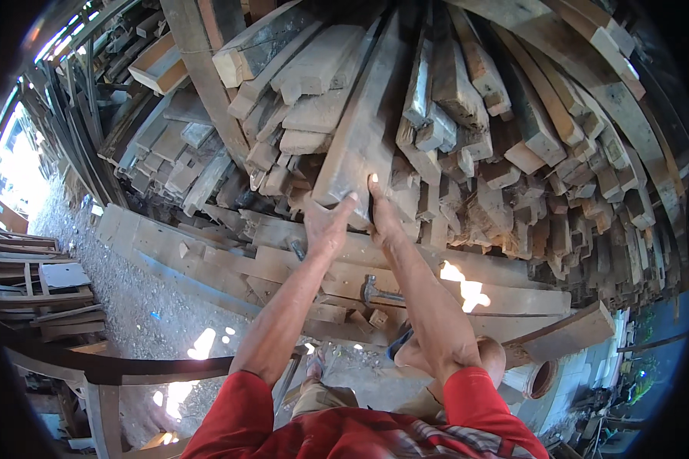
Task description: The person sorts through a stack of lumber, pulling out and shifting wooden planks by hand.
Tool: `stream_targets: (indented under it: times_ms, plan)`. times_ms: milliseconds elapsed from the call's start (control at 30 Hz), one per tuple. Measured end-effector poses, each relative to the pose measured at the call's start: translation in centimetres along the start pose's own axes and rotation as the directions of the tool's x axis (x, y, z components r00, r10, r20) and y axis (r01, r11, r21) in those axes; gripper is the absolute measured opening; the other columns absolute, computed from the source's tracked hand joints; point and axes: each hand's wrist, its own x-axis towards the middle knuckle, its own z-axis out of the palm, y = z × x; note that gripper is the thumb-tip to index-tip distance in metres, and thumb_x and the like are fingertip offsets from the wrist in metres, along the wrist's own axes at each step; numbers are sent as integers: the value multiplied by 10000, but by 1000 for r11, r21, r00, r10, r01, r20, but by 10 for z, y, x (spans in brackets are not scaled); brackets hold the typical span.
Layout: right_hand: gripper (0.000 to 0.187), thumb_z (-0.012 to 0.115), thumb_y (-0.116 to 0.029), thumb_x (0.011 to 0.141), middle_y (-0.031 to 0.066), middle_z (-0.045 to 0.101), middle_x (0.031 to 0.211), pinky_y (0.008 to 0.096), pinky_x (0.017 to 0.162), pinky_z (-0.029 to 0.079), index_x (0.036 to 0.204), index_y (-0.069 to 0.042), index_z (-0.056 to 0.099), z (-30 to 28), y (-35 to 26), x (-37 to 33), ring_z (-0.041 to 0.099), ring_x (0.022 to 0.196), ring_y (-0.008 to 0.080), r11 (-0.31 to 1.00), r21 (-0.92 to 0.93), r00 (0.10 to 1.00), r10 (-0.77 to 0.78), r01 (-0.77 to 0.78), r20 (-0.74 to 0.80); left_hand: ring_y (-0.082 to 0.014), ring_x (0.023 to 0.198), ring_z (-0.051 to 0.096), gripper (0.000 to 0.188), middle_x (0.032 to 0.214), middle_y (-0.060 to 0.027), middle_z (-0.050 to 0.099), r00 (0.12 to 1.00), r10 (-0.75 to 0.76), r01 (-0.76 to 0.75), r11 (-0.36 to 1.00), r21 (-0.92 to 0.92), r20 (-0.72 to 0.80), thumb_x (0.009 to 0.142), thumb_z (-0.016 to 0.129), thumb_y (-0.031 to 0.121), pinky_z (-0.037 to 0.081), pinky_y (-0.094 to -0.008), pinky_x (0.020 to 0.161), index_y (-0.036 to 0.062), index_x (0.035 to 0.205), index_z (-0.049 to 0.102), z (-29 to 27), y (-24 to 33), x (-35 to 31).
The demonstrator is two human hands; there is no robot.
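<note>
A long, wide wooden plank (366,126) juts out of the stacked timber toward me. My left hand (327,222) grips its near end at the left corner, thumb on top and fingers underneath. On the right edge of the same end, my right hand (383,208) is closed, its thumb lying along the top face. The fingers under the plank are hidden. Below the plank's end, a hammer (375,291) lies on the boards near my right forearm.
Stacked timber (467,115) with uneven ends spreads on both sides of the plank. Flat boards (283,260) lie across in front of my legs. A thick beam (566,336) sticks out at lower right, beside a round reddish-rimmed container (542,379). A dark curved rail (153,371) stands at lower left.
</note>
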Motion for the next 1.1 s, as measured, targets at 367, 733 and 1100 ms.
stream_targets:
  times_ms: [367,733,1100]
  plan:
    - [781,578,-642,991,156,608,1335,436,1068,444,1415,12,541,176,-105,-136,552,1284,282,981,189,992,-69,49,105,-271,1107,651,630,1202,-174,673,920,375,-392,892,226,117,861,793,373,505,-384,967,-66,1274,609,-105,217,-4]
    - [725,789,-377,923,202,641,1329,372,1047,485,1394,105,520,237,-43,-126,617,1215,267,912,408,955,-157,43,251,-258,1291,545,702,1437,-149,550,923,351,-365,928,-72,-155,983,628,446,403,-413,1116,-3,1497,467,-187,138,29]
    - [645,691,-400,983,149,631,1342,423,1038,519,1457,-15,482,242,-28,-105,640,1193,295,830,545,945,-263,118,196,-280,1371,443,816,1509,-198,425,899,366,-404,905,-135,-238,955,723,353,353,-409,1155,-15,1556,313,-165,147,24]
